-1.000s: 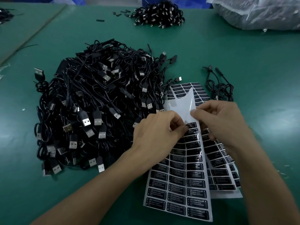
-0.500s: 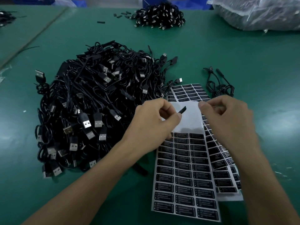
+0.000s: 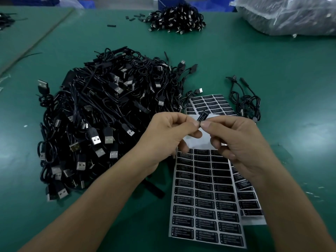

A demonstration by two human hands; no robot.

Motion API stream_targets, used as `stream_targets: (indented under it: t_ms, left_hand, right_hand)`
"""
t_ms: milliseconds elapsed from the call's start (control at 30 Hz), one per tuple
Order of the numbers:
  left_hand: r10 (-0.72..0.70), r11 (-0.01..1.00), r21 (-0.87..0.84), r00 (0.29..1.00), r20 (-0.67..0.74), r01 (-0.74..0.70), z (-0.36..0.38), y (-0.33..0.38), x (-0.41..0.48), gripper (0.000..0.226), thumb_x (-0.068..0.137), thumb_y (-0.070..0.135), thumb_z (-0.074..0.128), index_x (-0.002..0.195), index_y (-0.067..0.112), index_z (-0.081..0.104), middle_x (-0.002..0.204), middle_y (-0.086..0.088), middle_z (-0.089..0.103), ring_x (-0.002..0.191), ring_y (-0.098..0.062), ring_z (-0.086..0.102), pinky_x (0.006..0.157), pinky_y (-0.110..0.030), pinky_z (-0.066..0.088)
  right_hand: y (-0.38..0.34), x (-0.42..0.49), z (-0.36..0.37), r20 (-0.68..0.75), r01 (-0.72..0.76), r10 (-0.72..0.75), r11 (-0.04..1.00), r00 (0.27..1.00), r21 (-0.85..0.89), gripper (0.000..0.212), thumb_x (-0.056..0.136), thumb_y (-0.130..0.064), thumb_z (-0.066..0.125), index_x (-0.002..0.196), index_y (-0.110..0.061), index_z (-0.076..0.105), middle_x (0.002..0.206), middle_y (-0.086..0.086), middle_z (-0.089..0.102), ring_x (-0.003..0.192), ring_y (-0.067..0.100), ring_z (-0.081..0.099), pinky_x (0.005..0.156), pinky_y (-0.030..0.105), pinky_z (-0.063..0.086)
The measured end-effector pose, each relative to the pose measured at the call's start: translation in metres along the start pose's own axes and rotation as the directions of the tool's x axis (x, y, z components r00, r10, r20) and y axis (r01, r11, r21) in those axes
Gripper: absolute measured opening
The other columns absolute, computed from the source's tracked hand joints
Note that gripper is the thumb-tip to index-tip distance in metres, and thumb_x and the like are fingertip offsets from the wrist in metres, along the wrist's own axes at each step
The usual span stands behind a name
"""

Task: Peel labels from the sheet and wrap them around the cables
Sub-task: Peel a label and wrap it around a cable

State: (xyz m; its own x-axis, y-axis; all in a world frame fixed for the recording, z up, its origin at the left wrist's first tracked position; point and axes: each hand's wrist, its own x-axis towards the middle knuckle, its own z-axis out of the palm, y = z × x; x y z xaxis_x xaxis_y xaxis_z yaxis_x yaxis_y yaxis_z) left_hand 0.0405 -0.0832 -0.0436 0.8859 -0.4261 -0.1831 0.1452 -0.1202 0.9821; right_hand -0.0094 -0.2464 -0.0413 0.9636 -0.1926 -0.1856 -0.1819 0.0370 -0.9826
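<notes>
Left hand [image 3: 163, 135] and right hand [image 3: 234, 140] together pinch one label [image 3: 202, 117]; at least two sheets [image 3: 205, 197], six o'clock, read "LED CONTROLLER"; cable heap [image 3: 101, 115], nine o'clock.

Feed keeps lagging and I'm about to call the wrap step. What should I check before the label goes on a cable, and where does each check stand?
1. Label free of the sheet: ok. The peeled label is up above the label sheet.
2. Grip on it: ok. Both the left hand and the right hand pinch its lower end.
3. Cable in hand: not ok. Neither hand holds one; the cable pile lies to the left on the table.
4. Label uncreased, adhesive not stuck to itself: cannot tell, too small.
5. Labels in supply: ok. The sheet holds many full rows.
</notes>
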Motion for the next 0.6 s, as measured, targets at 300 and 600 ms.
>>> stream_targets:
  t_ms: [300, 600]
  left_hand:
    - [0.108, 0.978, 0.195, 0.984, -0.14, -0.079, -0.015, 0.004, 0.002, 0.007, 0.095, 0.021, 0.067, 0.091, 0.023, 0.072, 0.075, 0.005, 0.076, 0.038, -0.008, 0.056, 0.037, -0.015, 0.038]
    - [0.393, 0.763, 0.632, 0.876, -0.28, -0.14, -0.04, 0.001, 0.007, 0.01, 0.096, 0.019, 0.065, 0.103, 0.025, 0.066, 0.086, 0.016, 0.064, 0.069, 0.009, 0.057, 0.057, -0.002, 0.041]
  right_hand:
    - [0.006, 0.004, 0.003, -0.141, 0.058, -0.054, 0.998, 0.989, 0.027, 0.03, 0.083, -0.006, 0.071, 0.057, -0.021, 0.07, 0.052, 0.0, 0.043, 0.045, 0.008, 0.033, 0.037, 0.015, 0.027]
    - [0.013, 0.007, 0.004, -0.234, 0.171, -0.194, 0.979, 0.953, -0.115, 0.012, 0.09, -0.013, 0.07, 0.081, -0.021, 0.07, 0.053, -0.002, 0.054, 0.046, 0.009, 0.048, 0.039, 0.016, 0.034]
